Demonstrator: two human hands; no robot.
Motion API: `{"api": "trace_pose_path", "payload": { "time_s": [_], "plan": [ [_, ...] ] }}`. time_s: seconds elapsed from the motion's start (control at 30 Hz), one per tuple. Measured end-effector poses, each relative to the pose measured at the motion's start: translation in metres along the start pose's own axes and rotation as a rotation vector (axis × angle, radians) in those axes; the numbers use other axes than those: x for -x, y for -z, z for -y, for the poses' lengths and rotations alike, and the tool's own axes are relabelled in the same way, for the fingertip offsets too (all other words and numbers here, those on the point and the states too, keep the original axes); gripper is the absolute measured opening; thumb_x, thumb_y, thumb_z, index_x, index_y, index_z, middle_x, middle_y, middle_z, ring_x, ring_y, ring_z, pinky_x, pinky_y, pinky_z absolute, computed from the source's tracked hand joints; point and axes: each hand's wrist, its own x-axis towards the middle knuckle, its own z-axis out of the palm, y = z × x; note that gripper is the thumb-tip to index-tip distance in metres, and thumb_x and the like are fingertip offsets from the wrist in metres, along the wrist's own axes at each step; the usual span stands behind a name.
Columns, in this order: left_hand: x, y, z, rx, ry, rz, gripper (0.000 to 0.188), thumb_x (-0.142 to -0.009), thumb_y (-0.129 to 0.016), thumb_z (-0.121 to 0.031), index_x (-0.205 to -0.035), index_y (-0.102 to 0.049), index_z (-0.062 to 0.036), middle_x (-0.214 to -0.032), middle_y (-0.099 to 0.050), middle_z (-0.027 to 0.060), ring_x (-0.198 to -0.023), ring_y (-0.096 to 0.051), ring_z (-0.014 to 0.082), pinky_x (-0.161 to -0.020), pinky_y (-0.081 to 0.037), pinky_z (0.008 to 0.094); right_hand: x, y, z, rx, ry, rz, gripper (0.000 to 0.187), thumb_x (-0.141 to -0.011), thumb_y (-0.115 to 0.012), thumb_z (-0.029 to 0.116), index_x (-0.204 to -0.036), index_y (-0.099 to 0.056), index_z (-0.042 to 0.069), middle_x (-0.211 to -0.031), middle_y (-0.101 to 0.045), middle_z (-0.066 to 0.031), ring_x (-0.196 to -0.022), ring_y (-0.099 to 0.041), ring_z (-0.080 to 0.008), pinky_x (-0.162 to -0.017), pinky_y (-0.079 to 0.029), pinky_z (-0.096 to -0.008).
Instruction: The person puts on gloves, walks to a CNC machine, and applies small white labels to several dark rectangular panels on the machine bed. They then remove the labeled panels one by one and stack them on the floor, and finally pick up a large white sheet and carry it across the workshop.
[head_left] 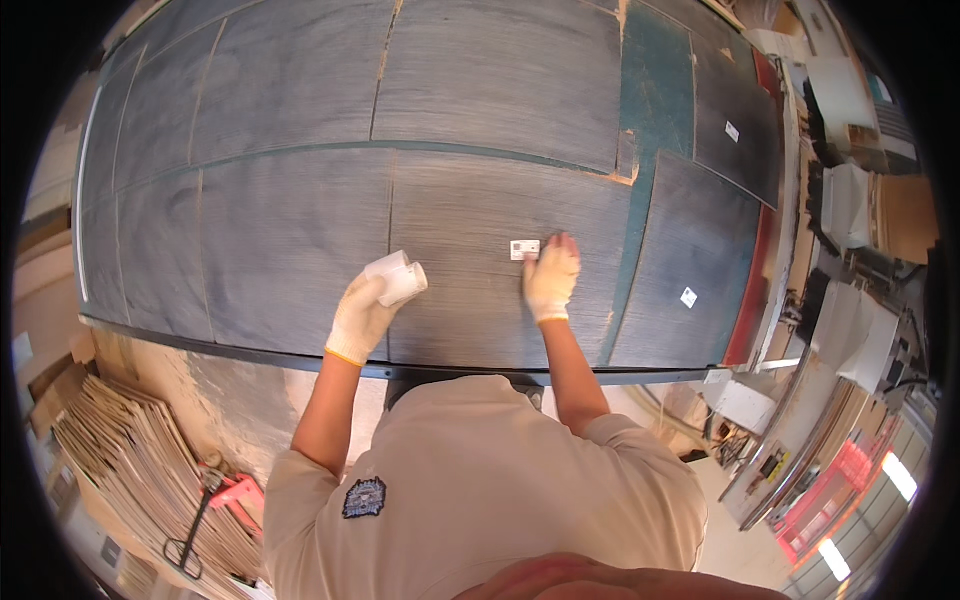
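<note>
By the table's (240, 356) near edge, my left hand (360, 315) grips a white roll (404, 281). My right hand (553, 282), fingers together, adjoins a label (522, 250).

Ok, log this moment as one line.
left hand: holding white roll | right hand: over dark board, beside white label | further right: two labelled boards

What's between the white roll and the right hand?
The head view shows a small white label on the dark panel, nearer the right hand.
</note>
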Motion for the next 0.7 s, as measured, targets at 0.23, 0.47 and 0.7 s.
{"api": "trace_pose_path", "payload": {
  "time_s": [0.23,0.47,0.7],
  "plan": [
    [-0.052,-0.002,-0.034,-0.214,0.065,0.041,0.040,-0.106,-0.058,-0.018,-0.137,-0.056,0.0064,-0.137,-0.063,0.0141,-0.128,-0.061,0.0260,-0.109,-0.049,0.0452,0.002,0.037,0.099,-0.407,0.270,0.485,0.025,-0.087,-0.077,0.012,-0.110,-0.073,0.005,-0.120,-0.068,-0.0156,-0.112,-0.064,-0.0338,-0.093,-0.053,-0.0450],
    [-0.100,-0.011,-0.033,-0.281,0.015,0.061,0.039,-0.106,-0.060,-0.030,-0.120,-0.068,0.0052,-0.116,-0.071,0.0106,-0.109,-0.066,0.0186,-0.095,-0.052,0.0346,-0.106,0.076,0.169,-0.717,0.199,0.105,0.019,-0.089,-0.076,0.019,-0.102,-0.073,0.005,-0.095,-0.065,-0.0086,-0.095,-0.063,-0.0335,-0.078,-0.051,-0.0459],
    [-0.148,0.004,-0.034,-0.009,0.224,-0.129,0.035,-0.108,-0.057,-0.027,-0.123,-0.064,0.0036,-0.118,-0.071,0.0137,-0.110,-0.069,0.0267,-0.091,-0.057,0.0399,-0.112,0.057,0.177,-0.287,0.555,0.055,0.016,-0.082,-0.079,0.017,-0.095,-0.071,0.011,-0.103,-0.068,-0.0081,-0.097,-0.064,-0.0337,-0.081,-0.051,-0.0473]
  ]
}}
